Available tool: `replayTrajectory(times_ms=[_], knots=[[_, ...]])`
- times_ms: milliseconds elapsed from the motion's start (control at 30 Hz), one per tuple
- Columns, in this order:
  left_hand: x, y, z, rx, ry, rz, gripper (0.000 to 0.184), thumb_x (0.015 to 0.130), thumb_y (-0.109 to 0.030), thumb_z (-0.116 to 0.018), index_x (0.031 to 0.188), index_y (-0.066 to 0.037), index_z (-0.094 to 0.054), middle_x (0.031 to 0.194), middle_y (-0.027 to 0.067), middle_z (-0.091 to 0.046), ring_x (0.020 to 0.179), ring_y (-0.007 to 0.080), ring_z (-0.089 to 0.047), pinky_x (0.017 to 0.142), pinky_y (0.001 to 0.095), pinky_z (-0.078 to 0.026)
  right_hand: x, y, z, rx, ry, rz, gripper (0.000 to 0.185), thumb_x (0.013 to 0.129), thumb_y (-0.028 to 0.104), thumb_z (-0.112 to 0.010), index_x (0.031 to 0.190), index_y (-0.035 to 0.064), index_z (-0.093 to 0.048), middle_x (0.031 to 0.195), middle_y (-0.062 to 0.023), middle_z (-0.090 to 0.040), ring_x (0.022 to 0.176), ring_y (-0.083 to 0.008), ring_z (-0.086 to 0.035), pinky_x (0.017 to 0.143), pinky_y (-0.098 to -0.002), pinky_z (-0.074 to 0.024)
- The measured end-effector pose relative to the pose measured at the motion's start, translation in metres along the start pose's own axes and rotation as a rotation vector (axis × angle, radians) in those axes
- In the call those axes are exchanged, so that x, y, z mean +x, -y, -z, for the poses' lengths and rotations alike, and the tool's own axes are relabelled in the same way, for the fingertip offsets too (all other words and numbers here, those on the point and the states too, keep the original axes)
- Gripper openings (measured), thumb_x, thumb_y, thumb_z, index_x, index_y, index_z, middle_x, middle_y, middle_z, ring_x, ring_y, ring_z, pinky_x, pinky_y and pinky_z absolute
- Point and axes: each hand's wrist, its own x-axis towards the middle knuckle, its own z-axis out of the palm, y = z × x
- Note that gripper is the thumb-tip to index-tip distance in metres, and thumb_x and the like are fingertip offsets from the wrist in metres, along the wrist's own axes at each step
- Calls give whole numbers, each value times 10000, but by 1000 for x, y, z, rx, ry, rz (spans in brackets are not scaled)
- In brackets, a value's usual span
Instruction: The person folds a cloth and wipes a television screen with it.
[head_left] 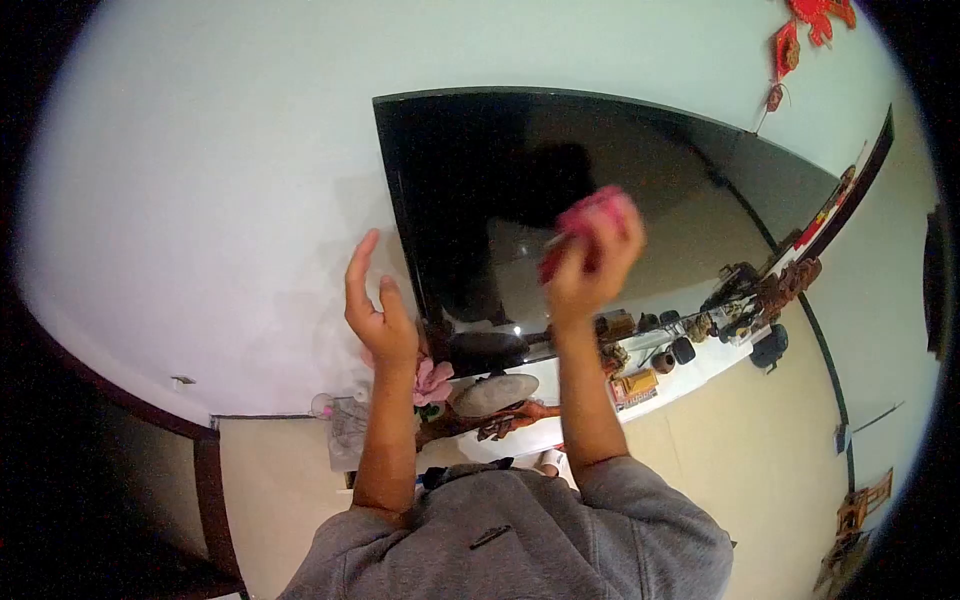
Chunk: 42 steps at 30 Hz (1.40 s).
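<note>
My right hand (pixel 597 262) is closed around a crumpled pink-red cloth (pixel 600 212), in front of the dark screen of a large television (pixel 480 200). The hand and the cloth are slightly blurred. My left hand (pixel 382 308) is raised beside the television's left edge, its fingers apart and nothing in it. Behind it lies the pale wall (pixel 250 220). Whether the cloth touches the screen, I cannot tell.
Below the television, a white cabinet top (pixel 690 385) bears a grey oval stone (pixel 496 395), carved wood, small pots and a yellow box (pixel 634 385). A pink flower (pixel 433 382) is near my left forearm. Red decorations (pixel 787 48) hang at the upper right.
</note>
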Motion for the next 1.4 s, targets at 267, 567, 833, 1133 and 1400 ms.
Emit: replayTrajectory(times_ms=[267, 567, 833, 1133, 1400], knots=[[-7, -5, -26, -112, 17, 82, 548, 862, 103, -443, 1407, 43, -476, 1427, 206, -528, 1339, 304, -500, 1155, 401, -340, 44, -60, -2, -203, -159, -142, 392, 812, -71, -536, 1178, 43, -615, 1340, -201, -469, 1235, -358, -471, 1061, -451, -387], [-5, -12, -42, -156, -171, 198, 417, 1031, -133, -392, 1367, 91, -495, 1366, 233, -554, 1293, 304, -530, 1122, 397, -391, -48, 34, -61, 45, 130, -37, 366, 745, -17, -645, 1060, 161, -702, 1303, -144, -559, 1195, -368, -505, 1007, -494, -358], [2, -8, -34, -126, -220, 267, 412, 999, -130, -386, 1305, 94, -549, 1296, 215, -606, 1203, 282, -587, 1053, 379, -450, -53, 52, -45, 550, 473, -123, 373, 705, -58, -672, 1034, 114, -711, 1313, -155, -562, 1208, -368, -524, 1001, -477, -397], [-4, -37, -57, 205, -218, -188, 519, 855, 38, -490, 1373, 19, -470, 1506, 198, -426, 1429, 338, -359, 1202, 468, -203, 49, -53, 28, -36, -188, -254, 330, 834, -81, -585, 1135, 41, -644, 1340, -166, -576, 1249, -311, -543, 1066, -403, -408], [6, -44, -95, 205, -255, -186, 671, 830, 44, -495, 1480, 11, -333, 1574, 206, -311, 1478, 334, -265, 1228, 462, -136, 104, -105, 30, 3, -271, -268, 330, 848, -96, -529, 1113, 42, -670, 1363, -181, -503, 1204, -330, -554, 1015, -399, -478]])
